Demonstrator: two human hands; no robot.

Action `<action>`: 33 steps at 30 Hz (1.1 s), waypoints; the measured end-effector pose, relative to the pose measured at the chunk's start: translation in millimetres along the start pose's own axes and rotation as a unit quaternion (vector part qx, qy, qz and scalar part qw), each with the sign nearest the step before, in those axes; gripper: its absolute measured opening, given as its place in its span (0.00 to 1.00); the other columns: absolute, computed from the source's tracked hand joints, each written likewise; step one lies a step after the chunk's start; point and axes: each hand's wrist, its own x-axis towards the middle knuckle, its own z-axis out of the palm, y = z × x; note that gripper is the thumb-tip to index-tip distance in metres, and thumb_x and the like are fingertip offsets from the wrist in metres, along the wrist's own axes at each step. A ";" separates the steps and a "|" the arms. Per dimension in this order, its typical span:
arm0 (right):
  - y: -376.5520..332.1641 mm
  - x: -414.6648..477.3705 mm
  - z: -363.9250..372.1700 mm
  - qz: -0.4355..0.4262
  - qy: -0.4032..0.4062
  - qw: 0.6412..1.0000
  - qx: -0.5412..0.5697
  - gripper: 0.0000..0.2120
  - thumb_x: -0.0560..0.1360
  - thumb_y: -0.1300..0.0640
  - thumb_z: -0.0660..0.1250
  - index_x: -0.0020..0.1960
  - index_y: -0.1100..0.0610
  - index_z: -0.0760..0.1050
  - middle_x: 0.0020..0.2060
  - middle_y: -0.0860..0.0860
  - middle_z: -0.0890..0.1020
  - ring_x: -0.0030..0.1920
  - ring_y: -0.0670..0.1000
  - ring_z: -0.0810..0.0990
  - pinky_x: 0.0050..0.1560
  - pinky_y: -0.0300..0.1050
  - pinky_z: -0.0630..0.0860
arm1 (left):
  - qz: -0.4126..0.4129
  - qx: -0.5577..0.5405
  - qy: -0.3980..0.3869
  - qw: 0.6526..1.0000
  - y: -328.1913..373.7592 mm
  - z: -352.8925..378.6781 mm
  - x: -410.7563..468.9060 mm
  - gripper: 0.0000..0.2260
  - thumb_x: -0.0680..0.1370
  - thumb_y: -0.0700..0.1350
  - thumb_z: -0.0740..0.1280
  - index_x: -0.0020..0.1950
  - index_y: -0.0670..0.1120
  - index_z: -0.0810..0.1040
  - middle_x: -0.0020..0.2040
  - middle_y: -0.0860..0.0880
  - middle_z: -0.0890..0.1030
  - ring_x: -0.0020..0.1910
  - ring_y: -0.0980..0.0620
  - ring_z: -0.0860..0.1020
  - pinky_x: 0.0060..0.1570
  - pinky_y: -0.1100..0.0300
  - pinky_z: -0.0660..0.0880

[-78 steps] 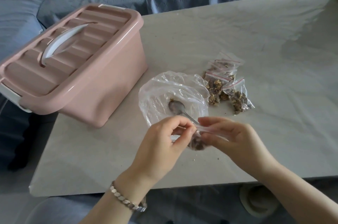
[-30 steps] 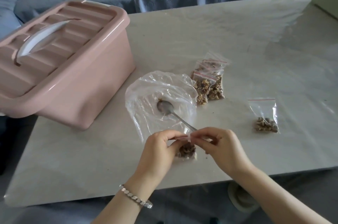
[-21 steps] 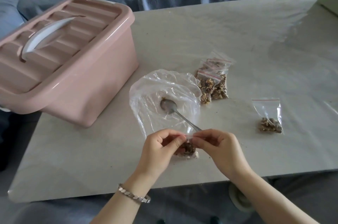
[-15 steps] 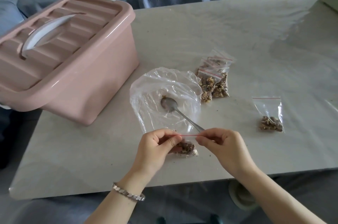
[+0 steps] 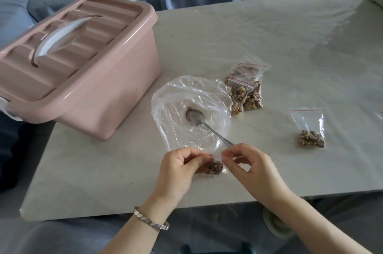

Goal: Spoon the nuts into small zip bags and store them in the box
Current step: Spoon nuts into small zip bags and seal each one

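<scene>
Several filled walnut zip bags (image 5: 245, 90) piled on tabletop (image 5: 228, 36), lone bag (image 5: 309, 129) apart at right; left hand (image 5: 178, 168) and right hand (image 5: 252, 168) fingers pinch the seal of the held bag (image 5: 214, 167) at near edge. Big plastic bag (image 5: 186, 133) looks near empty, spoon (image 5: 194, 117) in it; pink box (image 5: 83, 67) lidded, storing likely all left

Glossy pink plastic box (image 5: 99, 88), metal spoon (image 5: 194, 117), clear film bags (image 5: 246, 85)
</scene>
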 end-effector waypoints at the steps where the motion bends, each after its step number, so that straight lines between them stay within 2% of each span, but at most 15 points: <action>1: -0.4 0.5 0.2 -0.010 -0.005 1.000 -0.005 0.11 0.71 0.58 0.70 0.39 0.42 0.77 0.38 0.40 0.81 0.43 0.41 0.79 0.44 0.31 0.75 | 0.007 0.000 -0.009 1.000 -0.2 0.4 -0.7 0.06 0.70 0.33 0.70 0.38 0.43 0.83 0.36 0.46 0.85 0.36 0.51 0.84 0.38 0.65 0.78; 5: -3.5 0.8 -1.5 -0.041 -0.007 0.999 -0.024 0.14 0.72 0.58 0.70 0.38 0.38 0.74 0.37 0.38 0.80 0.42 0.41 0.78 0.42 0.32 0.74 | 0.028 0.022 -0.027 0.999 1.5 -0.3 -2.4 0.04 0.71 0.33 0.70 0.43 0.39 0.83 0.38 0.45 0.85 0.37 0.51 0.84 0.38 0.64 0.78; 8: -4.5 -1.0 -1.8 -0.071 -0.014 0.996 -0.043 0.13 0.72 0.60 0.70 0.38 0.42 0.75 0.36 0.38 0.79 0.42 0.41 0.77 0.41 0.29 0.72 | 0.052 0.107 -0.051 0.992 2.7 -1.6 -3.3 0.07 0.71 0.37 0.71 0.42 0.49 0.83 0.39 0.51 0.85 0.40 0.55 0.83 0.43 0.61 0.80; 10: -5.3 -2.4 -0.7 -0.081 -0.021 0.995 -0.058 0.10 0.72 0.61 0.70 0.40 0.45 0.77 0.36 0.38 0.78 0.42 0.40 0.76 0.41 0.28 0.71 | 0.075 0.158 -0.069 0.982 3.4 -2.4 -4.0 0.08 0.72 0.38 0.71 0.43 0.52 0.83 0.40 0.54 0.85 0.41 0.58 0.82 0.45 0.63 0.79; 15: -8.5 -4.5 -1.3 -0.084 -0.017 0.995 -0.059 0.09 0.73 0.60 0.69 0.41 0.46 0.76 0.37 0.37 0.78 0.42 0.39 0.76 0.41 0.27 0.70 | 0.162 0.256 -0.071 0.951 4.4 -4.6 -4.9 0.04 0.74 0.39 0.69 0.46 0.46 0.83 0.39 0.57 0.81 0.40 0.61 0.79 0.40 0.67 0.77; 22: -6.1 -3.6 -3.6 -0.087 0.007 0.996 -0.035 0.07 0.71 0.59 0.70 0.41 0.47 0.78 0.37 0.38 0.80 0.41 0.39 0.78 0.41 0.26 0.71 | 0.163 0.262 -0.051 0.950 -0.6 -5.4 -3.8 0.04 0.76 0.41 0.68 0.46 0.46 0.82 0.41 0.54 0.81 0.40 0.60 0.79 0.40 0.57 0.79; 24: -3.8 -4.0 -3.1 -0.100 0.006 0.994 -0.045 0.04 0.73 0.58 0.69 0.41 0.51 0.80 0.37 0.39 0.80 0.40 0.39 0.78 0.41 0.26 0.71 | 0.163 0.258 -0.051 0.951 -1.8 -5.3 -4.3 0.04 0.76 0.42 0.67 0.46 0.46 0.82 0.41 0.53 0.82 0.41 0.59 0.80 0.39 0.58 0.79; 28: -3.0 -4.8 -0.4 -0.124 0.022 0.990 -0.067 0.05 0.73 0.57 0.66 0.42 0.55 0.80 0.37 0.38 0.78 0.40 0.37 0.77 0.40 0.25 0.70 | 0.156 0.238 -0.051 0.957 -0.8 -3.8 -5.3 0.04 0.76 0.40 0.68 0.46 0.45 0.82 0.41 0.53 0.82 0.40 0.61 0.80 0.38 0.63 0.78; 30: -4.8 -4.1 -2.0 -0.117 0.023 0.991 -0.059 0.03 0.72 0.57 0.69 0.41 0.52 0.80 0.36 0.38 0.79 0.40 0.38 0.77 0.40 0.26 0.71 | 0.165 0.240 -0.048 0.955 1.1 -4.4 -5.7 0.04 0.75 0.39 0.68 0.45 0.44 0.83 0.40 0.53 0.82 0.39 0.61 0.80 0.37 0.66 0.77; 33: -10.3 -2.7 -5.6 -0.076 0.022 0.996 -0.028 0.05 0.69 0.51 0.70 0.36 0.43 0.76 0.33 0.41 0.80 0.39 0.42 0.78 0.39 0.31 0.74 | 0.175 0.247 -0.045 0.952 3.3 -5.7 -6.3 0.03 0.75 0.38 0.68 0.44 0.43 0.82 0.39 0.54 0.81 0.37 0.62 0.79 0.36 0.69 0.75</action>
